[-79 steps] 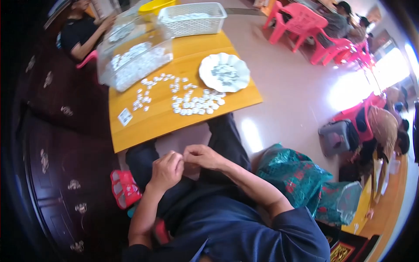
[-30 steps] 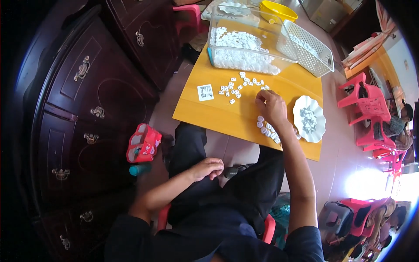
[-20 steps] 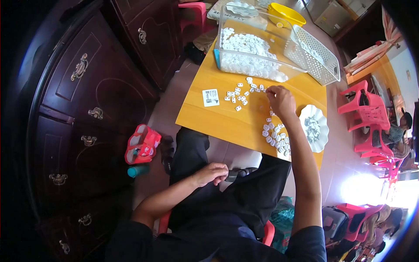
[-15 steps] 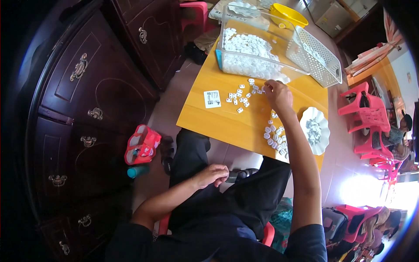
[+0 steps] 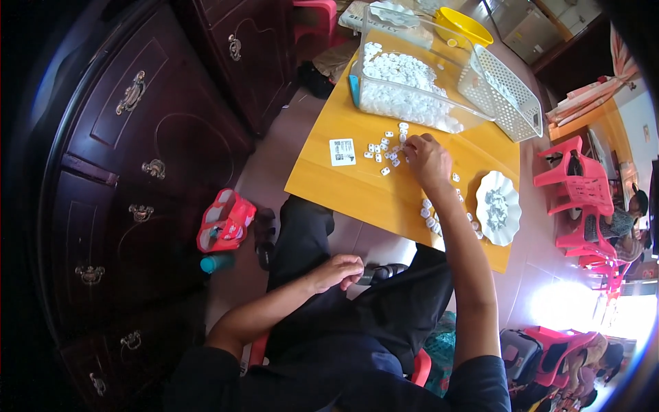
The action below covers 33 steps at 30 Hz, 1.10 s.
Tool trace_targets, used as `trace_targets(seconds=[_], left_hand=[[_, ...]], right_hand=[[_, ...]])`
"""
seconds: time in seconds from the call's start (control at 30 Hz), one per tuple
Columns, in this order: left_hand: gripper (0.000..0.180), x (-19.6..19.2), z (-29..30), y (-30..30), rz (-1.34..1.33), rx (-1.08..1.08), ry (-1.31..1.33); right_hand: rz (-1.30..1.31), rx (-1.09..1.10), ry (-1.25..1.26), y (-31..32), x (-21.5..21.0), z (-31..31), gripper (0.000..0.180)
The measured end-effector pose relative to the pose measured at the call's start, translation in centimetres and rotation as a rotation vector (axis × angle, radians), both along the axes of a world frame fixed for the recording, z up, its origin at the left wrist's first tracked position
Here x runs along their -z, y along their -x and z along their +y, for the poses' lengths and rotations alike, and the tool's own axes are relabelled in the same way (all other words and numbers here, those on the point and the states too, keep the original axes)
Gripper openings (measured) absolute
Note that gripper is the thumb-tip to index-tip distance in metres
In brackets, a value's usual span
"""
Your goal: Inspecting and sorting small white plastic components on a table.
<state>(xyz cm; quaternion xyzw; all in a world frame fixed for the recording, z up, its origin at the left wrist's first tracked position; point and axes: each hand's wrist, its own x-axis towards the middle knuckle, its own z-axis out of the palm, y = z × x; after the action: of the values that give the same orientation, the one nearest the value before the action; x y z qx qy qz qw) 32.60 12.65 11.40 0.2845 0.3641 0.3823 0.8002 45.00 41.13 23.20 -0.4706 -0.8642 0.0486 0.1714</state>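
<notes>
My right hand point(image 5: 431, 163) reaches over the yellow wooden table point(image 5: 319, 182), its fingertips pinched down on a small white plastic piece with two dark spots, partly covered by the fingers. Around the fingertips lies a loose cluster of such white pieces point(image 5: 385, 171). Rounder white pieces point(image 5: 430, 222) lie under and beside my right forearm. My left hand point(image 5: 338, 272) hovers over my lap, fingers curled in; whether anything is inside is hidden. A scalloped white dish point(image 5: 506, 232) with small grey pieces stands right of my right forearm.
A clear bin point(image 5: 467, 118) of white pieces stands at the table's far side, beside a white perforated basket point(image 5: 525, 110) and a yellow basin point(image 5: 473, 29). A printed white card point(image 5: 342, 152) lies left. Dark cabinets point(image 5: 137, 178) line the left; a red bag point(image 5: 230, 223) sits on the floor.
My right hand has shifted slightly left and nearer me, over the cluster of pieces. The view has turned a little. My left hand keeps its curled pose.
</notes>
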Motion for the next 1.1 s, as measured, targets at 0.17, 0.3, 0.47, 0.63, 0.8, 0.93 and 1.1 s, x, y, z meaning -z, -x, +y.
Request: trace_targets(seconds=[0.17,0.3,0.47,0.63,0.8,0.93,1.1], left_hand=[[0.023,-0.1,-0.1,-0.1,0.029,0.000,-0.008],[0.021,0.0,-0.1,-0.1,0.035,-0.034,0.006],[0.020,0.4,0.1,-0.2,0.027,-0.051,0.015],[0.019,0.7,0.1,-0.1,0.018,-0.066,0.055],[0.018,0.7,0.2,-0.1,0.019,-0.065,0.050],[0.018,1.0,0.1,0.0,0.012,-0.081,0.044],[0.018,1.1,0.3,0.0,0.014,-0.073,0.051]], right_hand=[[0.080,-0.012,0.002,-0.2,-0.7,-2.2,0.014],[0.211,0.050,0.025,-1.7,-1.3,-1.7,0.014],[0.103,-0.004,0.127,-2.2,-1.8,-2.4,0.018],[-0.069,0.063,0.154,-1.4,-2.2,-3.0,0.021],[-0.028,0.084,0.159,-1.6,-1.4,-2.7,0.019],[0.135,0.100,0.141,-2.4,-2.3,-2.2,0.018],[0.038,0.083,0.245,-3.2,-3.1,-1.6,0.016]])
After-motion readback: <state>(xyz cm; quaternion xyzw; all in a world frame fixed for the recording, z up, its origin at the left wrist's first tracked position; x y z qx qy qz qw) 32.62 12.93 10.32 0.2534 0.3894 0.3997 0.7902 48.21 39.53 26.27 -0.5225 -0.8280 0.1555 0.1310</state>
